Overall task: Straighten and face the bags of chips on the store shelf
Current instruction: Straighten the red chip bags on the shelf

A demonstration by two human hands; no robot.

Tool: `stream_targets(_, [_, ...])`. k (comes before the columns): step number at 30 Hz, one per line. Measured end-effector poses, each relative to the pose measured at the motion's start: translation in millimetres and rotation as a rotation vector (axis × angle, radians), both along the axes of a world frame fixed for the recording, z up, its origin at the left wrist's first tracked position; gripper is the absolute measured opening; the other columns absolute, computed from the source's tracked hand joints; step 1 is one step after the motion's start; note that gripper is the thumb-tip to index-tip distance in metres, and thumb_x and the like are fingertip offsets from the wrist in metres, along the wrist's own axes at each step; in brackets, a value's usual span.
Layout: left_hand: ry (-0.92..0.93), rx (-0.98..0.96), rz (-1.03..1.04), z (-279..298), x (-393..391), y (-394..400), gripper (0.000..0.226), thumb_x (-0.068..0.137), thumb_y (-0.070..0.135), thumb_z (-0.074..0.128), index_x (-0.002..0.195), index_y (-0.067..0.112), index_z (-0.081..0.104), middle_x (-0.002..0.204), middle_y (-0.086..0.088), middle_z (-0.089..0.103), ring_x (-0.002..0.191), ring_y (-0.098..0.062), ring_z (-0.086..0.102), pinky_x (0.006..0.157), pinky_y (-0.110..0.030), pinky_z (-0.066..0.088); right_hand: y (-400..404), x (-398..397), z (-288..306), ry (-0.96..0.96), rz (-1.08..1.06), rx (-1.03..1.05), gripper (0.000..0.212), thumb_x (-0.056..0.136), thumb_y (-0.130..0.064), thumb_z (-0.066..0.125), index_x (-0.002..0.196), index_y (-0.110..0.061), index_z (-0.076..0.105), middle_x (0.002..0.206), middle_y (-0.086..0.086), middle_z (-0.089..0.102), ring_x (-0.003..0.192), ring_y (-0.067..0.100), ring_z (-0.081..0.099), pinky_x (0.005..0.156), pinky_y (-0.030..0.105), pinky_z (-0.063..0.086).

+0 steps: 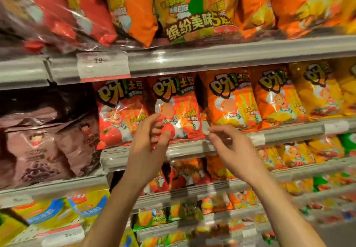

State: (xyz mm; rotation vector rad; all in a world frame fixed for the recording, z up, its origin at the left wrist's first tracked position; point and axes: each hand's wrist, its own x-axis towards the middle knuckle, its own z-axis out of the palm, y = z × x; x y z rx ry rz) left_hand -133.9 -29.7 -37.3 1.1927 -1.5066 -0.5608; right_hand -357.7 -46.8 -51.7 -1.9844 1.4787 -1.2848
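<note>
- Nearest, two bare forearms rise from the bottom edge toward the shelving.
- The left hand (148, 142) is half-curled with loose fingers, holding nothing, its fingertips in front of the lower part of a red tomato chip bag (177, 110).
- The right hand (229, 144) has fingers drawn narrow, pinched near that bag's lower right corner; whether it grips the bag I cannot tell, as the spot is blurred.
- The bag stands upright on the middle shelf rail (192, 148), between another red bag (121, 112) and an orange bag (231, 102).
- Farther left sit brown bags (44, 146).
- Above, a price tag (104, 65) marked 19 hangs under larger bags.
</note>
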Motion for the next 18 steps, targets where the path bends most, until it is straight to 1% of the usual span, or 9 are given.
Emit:
stream_targets(2, [-0.080, -0.031, 0.101, -0.8, 4.2, -13.5, 0.041, 0.097, 0.032, 0.060, 0.136, 0.040, 0.049, 0.129, 0.009, 0.049, 0.117, 0.000, 0.051, 0.097, -0.017, 0.040, -13.2, 10.5, 10.0, 0.007, 0.009, -0.059, 0.027, 0.097, -0.037, 0.057, 0.121, -0.025, 0.064, 0.113, -0.012, 0.060, 0.104, 0.008, 0.060, 0.093, 0.038, 0.050])
stream_targets(4, [-0.156, -0.039, 0.137, 1.7, 3.2, -24.7, 0.044, 0.100, 0.039, 0.055, 0.141, 0.041, 0.042, 0.140, 0.007, 0.042, 0.131, -0.007, 0.042, 0.112, -0.032, 0.035, -30.4, 22.3, 19.9, 0.018, 0.020, -0.095, 0.037, 0.098, -0.038, 0.055, 0.132, -0.025, 0.057, 0.122, -0.005, 0.054, 0.114, 0.013, 0.055, 0.101, 0.039, 0.047])
stream_targets(5, [-0.176, -0.014, 0.146, 6.0, 0.0, -29.1, 0.046, 0.101, 0.046, 0.050, 0.145, 0.042, 0.038, 0.146, 0.007, 0.039, 0.136, -0.010, 0.038, 0.115, -0.036, 0.032, -40.2, 28.2, 23.7, 0.039, 0.023, -0.086, 0.043, 0.098, -0.040, 0.054, 0.139, -0.026, 0.051, 0.130, -0.001, 0.050, 0.122, 0.015, 0.050, 0.106, 0.038, 0.043])
stream_targets(7, [-0.177, 0.063, 0.163, 12.8, -7.0, -43.0, 0.055, 0.100, 0.062, 0.038, 0.150, 0.042, 0.029, 0.156, 0.006, 0.031, 0.142, -0.013, 0.033, 0.116, -0.037, 0.028, -59.4, 38.6, 29.9, 0.074, 0.034, -0.029, 0.052, 0.100, -0.045, 0.048, 0.148, -0.031, 0.035, 0.147, 0.004, 0.036, 0.136, 0.019, 0.038, 0.113, 0.036, 0.033])
stream_targets(9, [-0.187, 0.120, 0.157, 17.8, -14.4, -63.0, 0.064, 0.098, 0.071, 0.028, 0.153, 0.039, 0.023, 0.157, -0.001, 0.032, 0.143, -0.020, 0.034, 0.115, -0.041, 0.029, -76.0, 45.7, 33.9, 0.061, 0.061, 0.046, 0.057, 0.101, -0.048, 0.041, 0.153, -0.035, 0.021, 0.157, 0.007, 0.022, 0.144, 0.025, 0.029, 0.116, 0.037, 0.028])
stream_targets(12, [-0.183, 0.175, 0.191, 23.0, -17.9, -92.8, 0.060, 0.100, 0.064, 0.028, 0.155, 0.039, 0.019, 0.144, -0.015, 0.048, 0.130, -0.031, 0.049, 0.108, -0.045, 0.039, -92.2, 50.1, 36.6, 0.047, 0.127, 0.130, 0.060, 0.103, -0.047, 0.037, 0.155, -0.037, 0.010, 0.161, 0.005, 0.020, 0.146, 0.025, 0.028, 0.113, 0.035, 0.026])
stream_targets(14, [-0.194, 0.164, 0.198, 26.0, -16.9, -103.5, 0.054, 0.103, 0.051, 0.032, 0.154, 0.046, 0.014, 0.118, -0.022, 0.061, 0.107, -0.035, 0.062, 0.091, -0.042, 0.048, -96.9, 48.6, 36.8, -0.007, 0.180, 0.134, 0.062, 0.103, -0.042, 0.040, 0.157, -0.034, 0.009, 0.161, 0.002, 0.025, 0.146, 0.021, 0.030, 0.114, 0.031, 0.026])
stream_targets(16, [-0.229, 0.102, 0.176, 25.4, -18.1, -107.2, 0.055, 0.105, 0.043, 0.034, 0.154, 0.048, 0.010, 0.091, -0.014, 0.061, 0.082, -0.027, 0.062, 0.076, -0.038, 0.048, -97.9, 44.7, 37.2, -0.045, 0.204, 0.107, 0.062, 0.104, -0.035, 0.042, 0.158, -0.029, 0.011, 0.161, 0.000, 0.027, 0.146, 0.018, 0.029, 0.113, 0.024, 0.023])
stream_targets(18, [-0.222, 0.030, 0.190, 22.1, -22.6, -106.7, 0.057, 0.106, 0.036, 0.037, 0.157, 0.036, 0.013, 0.082, -0.003, 0.054, 0.078, -0.022, 0.056, 0.076, -0.038, 0.047, -97.5, 41.9, 39.1, -0.077, 0.209, 0.088, 0.061, 0.104, -0.029, 0.042, 0.158, -0.029, 0.012, 0.160, -0.002, 0.029, 0.144, 0.015, 0.031, 0.109, 0.020, 0.023])
